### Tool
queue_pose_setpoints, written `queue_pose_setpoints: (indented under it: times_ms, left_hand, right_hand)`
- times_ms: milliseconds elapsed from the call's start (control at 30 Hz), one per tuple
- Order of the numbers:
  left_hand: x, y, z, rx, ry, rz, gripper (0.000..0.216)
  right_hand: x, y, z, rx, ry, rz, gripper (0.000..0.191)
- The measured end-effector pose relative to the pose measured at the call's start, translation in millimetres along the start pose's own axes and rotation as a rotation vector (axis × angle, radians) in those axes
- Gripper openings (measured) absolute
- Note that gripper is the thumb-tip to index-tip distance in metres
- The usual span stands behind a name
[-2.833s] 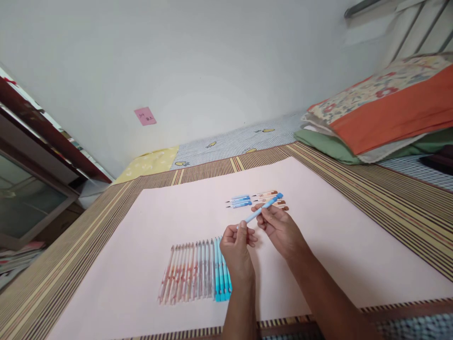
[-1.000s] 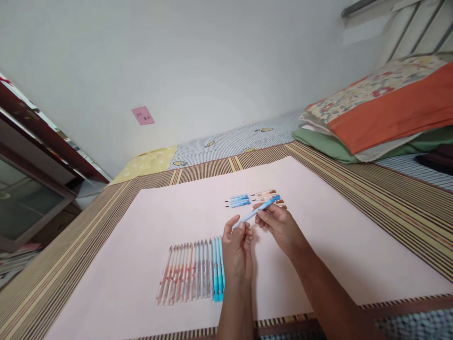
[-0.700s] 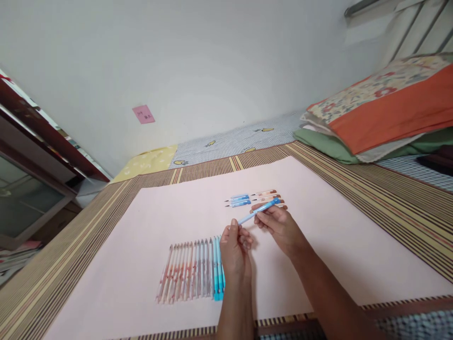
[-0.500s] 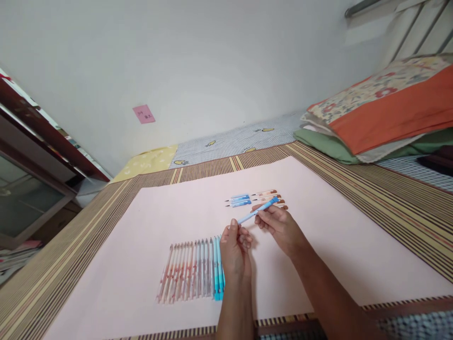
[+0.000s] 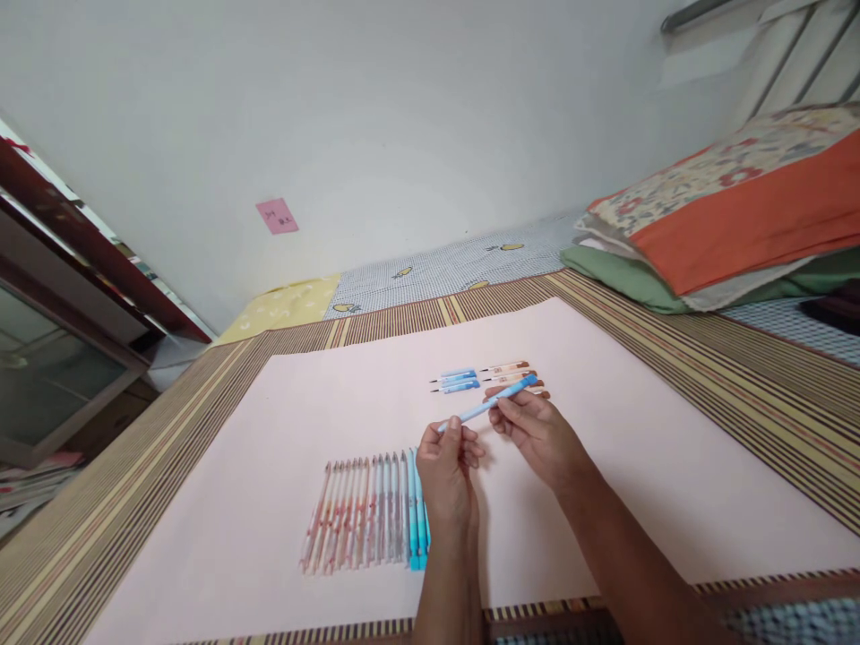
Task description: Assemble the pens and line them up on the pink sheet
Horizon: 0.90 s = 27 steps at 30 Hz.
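A blue pen (image 5: 478, 409), pale along the barrel and darker at its far right end, is held slantwise above the pink sheet (image 5: 221, 502). My left hand (image 5: 444, 475) pinches its lower left end between thumb and fingers. Nearer the darker end, my right hand (image 5: 537, 434) grips the same pen with its fingertips. Just beyond the hands lie blue pens (image 5: 458, 386) and brown-and-cream pens (image 5: 507, 368), partly covered by my right hand. A row of several slim pens (image 5: 356, 515) lies left of my left forearm, with turquoise pens (image 5: 415, 511) partly hidden behind that hand.
The sheet lies on a striped mat (image 5: 194, 430). Folded bedding (image 5: 732, 215) in orange, floral and green is stacked at the right. A pink note (image 5: 276, 217) is on the wall behind, and a glass-fronted cabinet (image 5: 54, 385) stands at the left.
The held pen's left end now shows past my left thumb. My right hand has shifted slightly right with the darker end. The pens on the sheet lie as before.
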State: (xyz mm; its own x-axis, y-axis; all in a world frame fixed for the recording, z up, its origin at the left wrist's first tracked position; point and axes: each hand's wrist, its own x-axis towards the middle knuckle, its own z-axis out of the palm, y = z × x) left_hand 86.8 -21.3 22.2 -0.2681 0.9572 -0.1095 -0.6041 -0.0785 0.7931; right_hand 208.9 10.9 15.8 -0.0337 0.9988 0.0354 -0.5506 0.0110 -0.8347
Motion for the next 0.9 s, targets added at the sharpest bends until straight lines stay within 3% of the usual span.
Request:
queue_pose_setpoints:
  times_ms: [333, 767, 900]
  left_hand:
    - [0, 3, 0, 0.012, 0.001, -0.010, 0.038]
    - [-5, 0, 3, 0.010, -0.098, 0.025, 0.031]
    - [-4, -1, 4, -0.045, -0.077, -0.021, 0.033]
  right_hand:
    - [-2, 1, -2, -0.096, -0.060, 0.002, 0.033]
    - [-1, 1, 9, -0.078, 0.143, -0.057, 0.038]
    - [-2, -2, 8, -0.029, 0.068, -0.045, 0.034]
